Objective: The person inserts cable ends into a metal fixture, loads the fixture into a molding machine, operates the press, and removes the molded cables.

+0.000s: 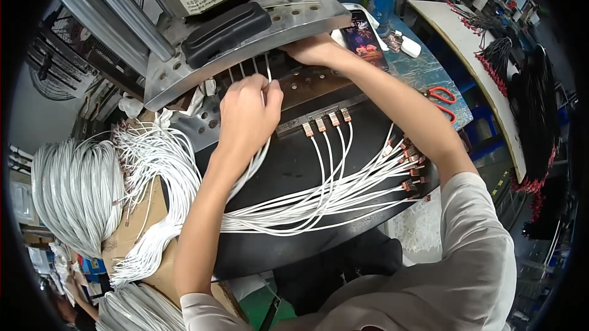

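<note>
My left hand [248, 110] is closed around several white cables [256, 160]. Their upper ends run up from its fingers beneath the thick metal plate [319, 17] of a press. Reaching in from the right, my right hand [314, 50] is partly under that plate; its fingers are hidden there. Near my left hand, several cables with metal-shelled connectors [321, 125] stand in a row at the edge of a dark metal block [294, 127]. A bundle of finished-looking white cables [288, 211] lies across the black work surface, connectors at its right end.
Coiled white cable [76, 196] and loose cable ends [175, 159] lie on cardboard at left. Steel columns [123, 18] and a black handle [227, 33] belong to the press. A phone [363, 36] and red-handled scissors [443, 103] lie at right, before a board [478, 67] with black cables.
</note>
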Action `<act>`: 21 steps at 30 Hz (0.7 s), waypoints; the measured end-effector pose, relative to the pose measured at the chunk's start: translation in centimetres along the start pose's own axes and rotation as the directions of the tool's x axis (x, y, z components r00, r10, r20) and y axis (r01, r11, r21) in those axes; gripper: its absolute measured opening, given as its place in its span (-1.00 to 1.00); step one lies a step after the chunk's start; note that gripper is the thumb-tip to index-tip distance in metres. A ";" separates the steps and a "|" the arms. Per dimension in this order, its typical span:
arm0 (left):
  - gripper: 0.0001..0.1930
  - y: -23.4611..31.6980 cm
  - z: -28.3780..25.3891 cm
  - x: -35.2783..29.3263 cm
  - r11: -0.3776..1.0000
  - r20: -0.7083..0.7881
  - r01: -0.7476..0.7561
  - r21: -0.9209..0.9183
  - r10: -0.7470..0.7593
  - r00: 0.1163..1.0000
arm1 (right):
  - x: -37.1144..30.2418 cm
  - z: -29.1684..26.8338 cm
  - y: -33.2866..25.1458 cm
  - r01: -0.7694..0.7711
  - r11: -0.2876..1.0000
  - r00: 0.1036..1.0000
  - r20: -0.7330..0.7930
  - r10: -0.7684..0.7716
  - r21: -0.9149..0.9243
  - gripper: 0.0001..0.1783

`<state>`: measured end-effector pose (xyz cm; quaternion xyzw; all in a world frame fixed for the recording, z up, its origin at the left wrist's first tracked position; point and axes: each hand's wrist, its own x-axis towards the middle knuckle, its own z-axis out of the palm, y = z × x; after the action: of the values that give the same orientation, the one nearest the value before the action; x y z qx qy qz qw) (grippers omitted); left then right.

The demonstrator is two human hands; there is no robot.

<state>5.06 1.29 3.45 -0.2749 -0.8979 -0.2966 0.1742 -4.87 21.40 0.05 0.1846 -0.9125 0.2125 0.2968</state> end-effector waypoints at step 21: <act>-0.66 9.6 -0.6 -10.0 0.965 0.177 -0.261 0.017 0.254 0.951 | -10.7 -15.5 -1.0 -0.175 0.973 0.740 0.672 0.029 0.151 -0.81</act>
<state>18.80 3.49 3.38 -0.4109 -0.8718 -0.2282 0.1382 10.89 30.55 5.08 0.2272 -0.9401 0.2411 -0.0809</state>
